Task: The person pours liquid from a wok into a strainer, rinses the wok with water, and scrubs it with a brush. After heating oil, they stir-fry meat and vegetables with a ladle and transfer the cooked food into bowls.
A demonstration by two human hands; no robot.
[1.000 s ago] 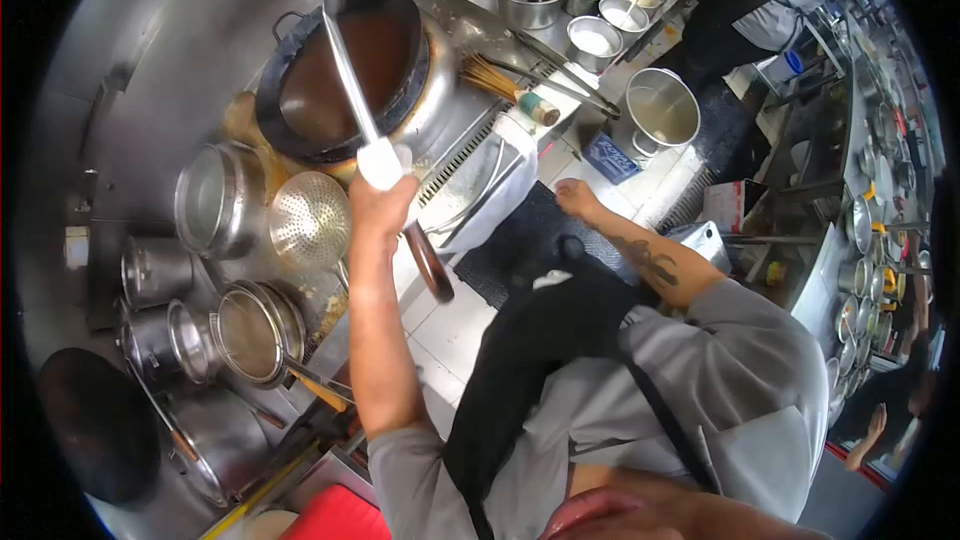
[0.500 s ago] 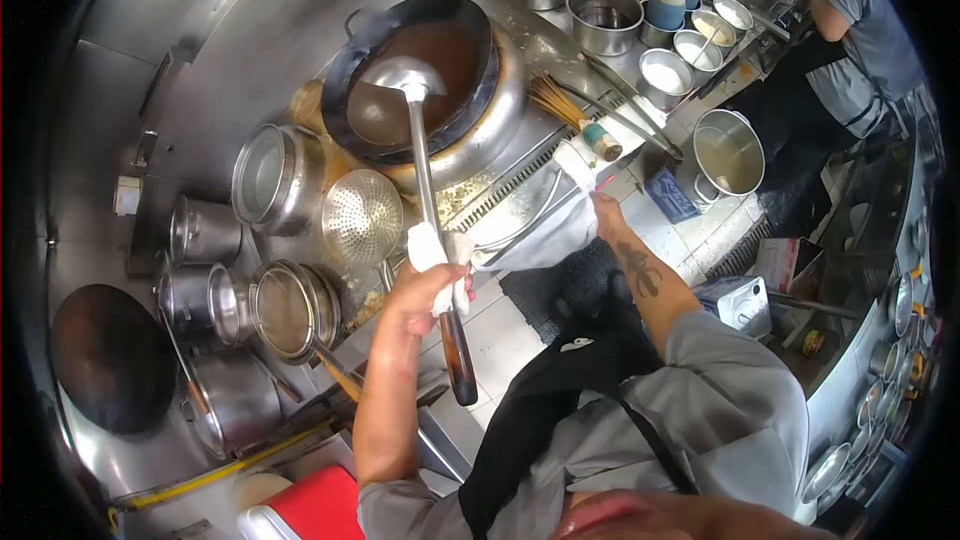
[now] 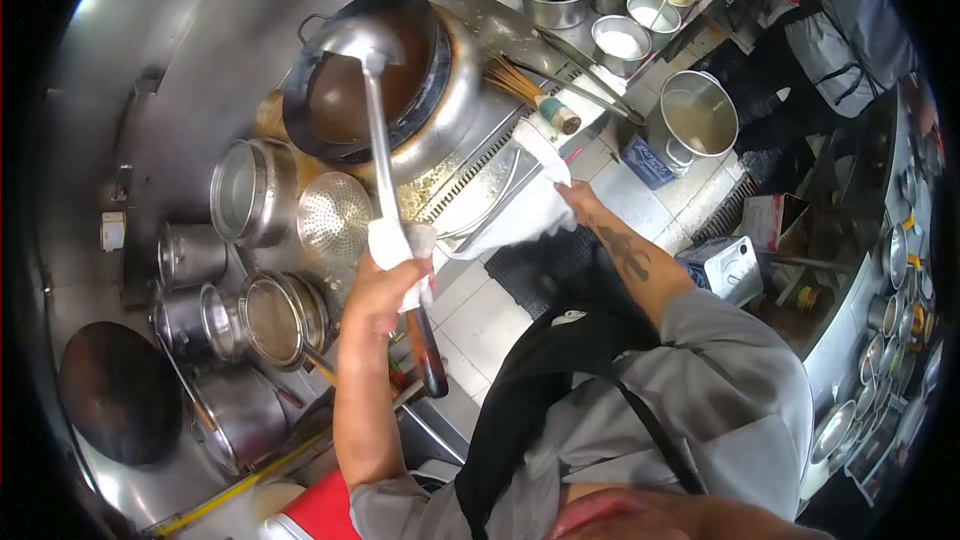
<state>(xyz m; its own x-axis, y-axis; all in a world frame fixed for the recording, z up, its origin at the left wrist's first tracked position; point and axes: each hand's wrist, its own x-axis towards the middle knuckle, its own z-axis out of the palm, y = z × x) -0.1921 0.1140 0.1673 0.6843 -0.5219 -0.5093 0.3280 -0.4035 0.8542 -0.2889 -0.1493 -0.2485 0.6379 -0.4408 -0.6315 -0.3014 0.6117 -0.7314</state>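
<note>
My left hand is closed around the shaft of a long-handled wok ladle, with a folded white cloth between palm and metal. The ladle's bowl is over the far part of a large black wok, which holds brown liquid. Below my fist the ladle's wooden grip sticks out. My right hand pinches the edge of a larger white towel, which stretches along the stove's front edge toward my left hand. Nearby on the ledge lies a bamboo brush.
A perforated skimmer and several steel pots stand left of the wok. Seasoning containers line the back right. On the floor is a bucket of cloudy liquid. Another person stands at far right.
The ladle's bowl has shifted toward the wok's far rim, its handle still in my left hand. My right hand keeps hold of the towel. The whole view has swung, moving the scene left.
</note>
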